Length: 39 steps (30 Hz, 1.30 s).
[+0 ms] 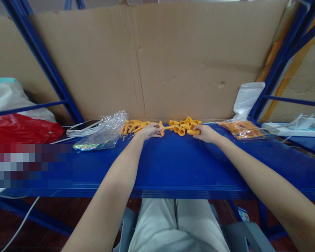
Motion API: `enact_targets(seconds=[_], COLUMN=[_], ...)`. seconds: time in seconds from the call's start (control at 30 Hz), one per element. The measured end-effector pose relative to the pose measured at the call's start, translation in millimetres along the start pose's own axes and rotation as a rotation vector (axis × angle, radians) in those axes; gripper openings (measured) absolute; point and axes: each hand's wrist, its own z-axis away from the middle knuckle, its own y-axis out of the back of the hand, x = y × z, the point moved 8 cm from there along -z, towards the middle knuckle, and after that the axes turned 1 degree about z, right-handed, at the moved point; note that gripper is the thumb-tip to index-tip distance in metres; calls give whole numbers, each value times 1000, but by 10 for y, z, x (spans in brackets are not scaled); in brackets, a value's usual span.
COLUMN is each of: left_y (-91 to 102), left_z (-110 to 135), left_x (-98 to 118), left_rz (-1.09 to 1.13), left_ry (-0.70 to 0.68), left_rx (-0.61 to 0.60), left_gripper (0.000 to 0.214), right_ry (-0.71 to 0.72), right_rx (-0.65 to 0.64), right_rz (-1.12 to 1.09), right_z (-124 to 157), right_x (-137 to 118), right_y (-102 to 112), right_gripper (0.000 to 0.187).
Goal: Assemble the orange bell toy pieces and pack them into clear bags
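Observation:
My left hand [151, 131] is closed on an orange plastic T-shaped piece [161, 129], whose thin ridged stem points right toward the heap of orange cups. My right hand [204, 133] grips an orange hollow tube-like piece [193, 132], lying sideways with its far end toward the left. Between the hands, behind them, sits a heap of orange cone-shaped cups [184, 124]. Left of my left hand lies a pile of orange stick-like parts [133, 125]; small metal springs or chains [126, 135] lie in front of it, too small to tell which.
A crumpled clear plastic bag [102, 134] lies left on the blue table [173, 164], beside white cables [80, 131]. At right is a clear bag of orange parts [241, 129]. A cardboard sheet [173, 63] closes off the back; blue metal posts [48, 63] flank it.

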Motion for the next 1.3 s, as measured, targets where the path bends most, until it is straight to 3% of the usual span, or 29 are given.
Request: enact_targets(seconds=[0.27, 0.53, 0.9, 1.3], left_y=[-11, 0, -28, -95], left_z=[19, 1, -6, 8], left_x=[42, 31, 20, 38], left_rz=[-76, -65, -51, -65], left_ry=[-16, -42, -30, -23], left_rx=[29, 24, -8, -8], left_gripper=[13, 16, 16, 12], right_ry=[22, 136, 129, 235], right_rx=[51, 142, 135, 190], right_rz=[-27, -44, -63, -128], right_z=[-26, -40, -28, -19], right_x=[9, -3, -28, -121], right_y=[6, -26, -39, -19], right_gripper=[27, 28, 27, 25])
